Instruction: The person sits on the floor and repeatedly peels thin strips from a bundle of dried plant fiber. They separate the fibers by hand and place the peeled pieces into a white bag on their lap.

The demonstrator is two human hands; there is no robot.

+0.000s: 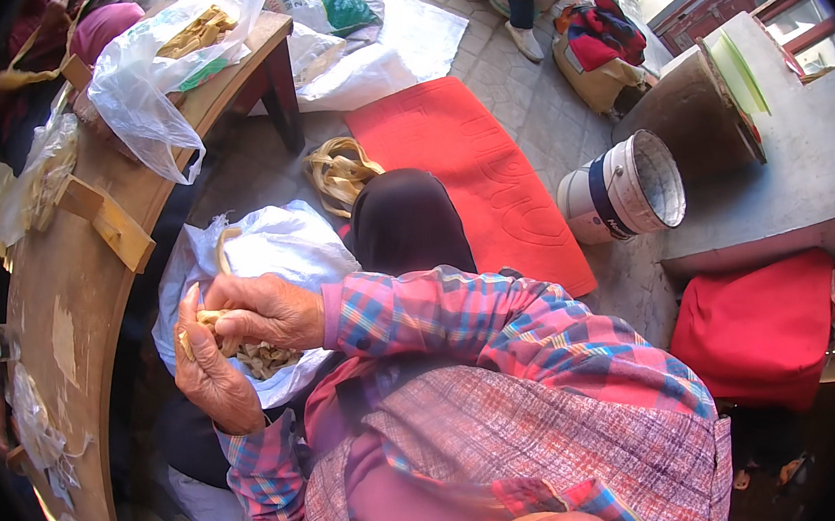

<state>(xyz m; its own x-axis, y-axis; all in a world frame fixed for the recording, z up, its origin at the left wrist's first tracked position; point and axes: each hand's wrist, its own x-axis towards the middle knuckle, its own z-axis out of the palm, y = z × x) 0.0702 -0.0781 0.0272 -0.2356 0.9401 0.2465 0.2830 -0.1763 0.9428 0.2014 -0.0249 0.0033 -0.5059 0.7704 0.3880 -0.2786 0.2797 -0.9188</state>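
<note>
My left hand and my right hand meet over an open white woven sack. Between their fingers is a small folded piece of flat tan strip, apparently plant fibre or straw braid. A loose end of the strip rises above my right knuckles. Fingers hide part of the folded piece. Below the hands, inside the sack, lie several similar folded pieces. A looped bundle of the same tan strip rests past the sack, beside my dark-clothed knee.
A curved-looking wooden table runs along the left, bearing a wooden block piece and a clear plastic bag of tan strips. A red mat, a white bucket and a red-covered seat lie rightward. Other people sit nearby.
</note>
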